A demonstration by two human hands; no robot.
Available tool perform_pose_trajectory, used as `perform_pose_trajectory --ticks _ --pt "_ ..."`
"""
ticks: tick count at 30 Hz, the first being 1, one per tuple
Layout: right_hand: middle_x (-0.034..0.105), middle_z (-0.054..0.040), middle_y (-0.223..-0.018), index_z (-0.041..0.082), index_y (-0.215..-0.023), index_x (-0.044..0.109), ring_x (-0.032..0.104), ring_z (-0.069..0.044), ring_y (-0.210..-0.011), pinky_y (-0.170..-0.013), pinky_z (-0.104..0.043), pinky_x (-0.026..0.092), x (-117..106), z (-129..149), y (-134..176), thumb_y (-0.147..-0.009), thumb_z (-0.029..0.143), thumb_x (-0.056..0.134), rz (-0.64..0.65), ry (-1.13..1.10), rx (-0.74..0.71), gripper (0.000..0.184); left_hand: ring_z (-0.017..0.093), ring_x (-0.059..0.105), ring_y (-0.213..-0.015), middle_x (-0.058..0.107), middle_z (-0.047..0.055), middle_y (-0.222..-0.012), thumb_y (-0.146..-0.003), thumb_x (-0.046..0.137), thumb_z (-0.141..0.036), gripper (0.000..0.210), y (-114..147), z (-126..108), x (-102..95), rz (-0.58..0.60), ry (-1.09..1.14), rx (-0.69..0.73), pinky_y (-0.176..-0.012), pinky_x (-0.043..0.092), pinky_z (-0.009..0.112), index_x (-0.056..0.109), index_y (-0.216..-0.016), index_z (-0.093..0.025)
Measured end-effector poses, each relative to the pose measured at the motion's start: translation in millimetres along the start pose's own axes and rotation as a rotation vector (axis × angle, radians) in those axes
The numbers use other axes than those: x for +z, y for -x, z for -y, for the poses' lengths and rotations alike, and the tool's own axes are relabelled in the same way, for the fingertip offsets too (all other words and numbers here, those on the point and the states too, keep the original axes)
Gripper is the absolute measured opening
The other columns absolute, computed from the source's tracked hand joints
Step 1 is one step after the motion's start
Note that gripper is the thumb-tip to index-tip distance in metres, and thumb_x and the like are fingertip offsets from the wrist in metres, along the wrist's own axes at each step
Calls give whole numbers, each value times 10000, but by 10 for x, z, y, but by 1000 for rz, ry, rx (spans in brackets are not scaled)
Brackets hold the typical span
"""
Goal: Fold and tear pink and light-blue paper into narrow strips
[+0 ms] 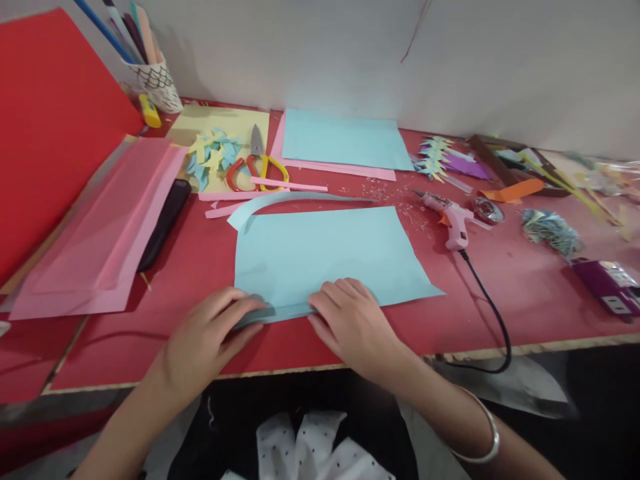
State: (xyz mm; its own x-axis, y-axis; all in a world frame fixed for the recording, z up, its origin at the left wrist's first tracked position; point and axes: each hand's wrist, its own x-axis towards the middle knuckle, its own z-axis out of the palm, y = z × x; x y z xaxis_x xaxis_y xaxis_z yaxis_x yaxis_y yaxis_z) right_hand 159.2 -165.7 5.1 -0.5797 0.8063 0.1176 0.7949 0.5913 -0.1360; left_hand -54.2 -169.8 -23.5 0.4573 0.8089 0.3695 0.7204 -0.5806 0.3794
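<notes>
A light blue sheet of paper lies on the red table in front of me, with a narrow fold along its near edge. My left hand pinches the near left corner of that fold between thumb and fingers. Farther right on the same edge, my right hand has its fingers curled over the fold, thumb underneath. The sheet's near right corner sticks out to a point. Just beyond the far edge rests a curved light blue paper strip, close to some pink strips.
Scissors and paper scraps lie on yellow paper. More blue paper sits by the wall. At right are a pink glue gun with a black cord, a tinsel bundle and a purple box. Pink sheets are stacked left.
</notes>
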Motion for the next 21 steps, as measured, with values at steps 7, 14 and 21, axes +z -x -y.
perform_pose_trajectory --ticks 7,14,21 --pt "556 12 -696 189 -709 568 434 -127 -672 -694 -253 309 127 148 -38 -829 178 464 -105 -144 -20 159 102 594 -659 604 0 -731 -864 379 -326 271 56 -25 -84 -68 -2 -27 -608 476 204 543 -688 -202" --pt "548 22 -622 190 -635 562 440 -121 -627 -717 -262 306 187 176 -96 -825 209 481 -227 -87 66 207 108 574 -623 575 7 -702 -854 380 -339 276 20 -61 -123 -30 39 -169 -570 463 205 507 -651 -201" --pt "554 28 -615 199 -632 563 454 -126 -635 -796 -280 299 193 185 -104 -826 218 477 -223 -43 77 213 105 549 -668 524 15 -734 -838 419 -281 233 33 -59 -90 -44 25 -193 -587 432 200 489 -638 -184"
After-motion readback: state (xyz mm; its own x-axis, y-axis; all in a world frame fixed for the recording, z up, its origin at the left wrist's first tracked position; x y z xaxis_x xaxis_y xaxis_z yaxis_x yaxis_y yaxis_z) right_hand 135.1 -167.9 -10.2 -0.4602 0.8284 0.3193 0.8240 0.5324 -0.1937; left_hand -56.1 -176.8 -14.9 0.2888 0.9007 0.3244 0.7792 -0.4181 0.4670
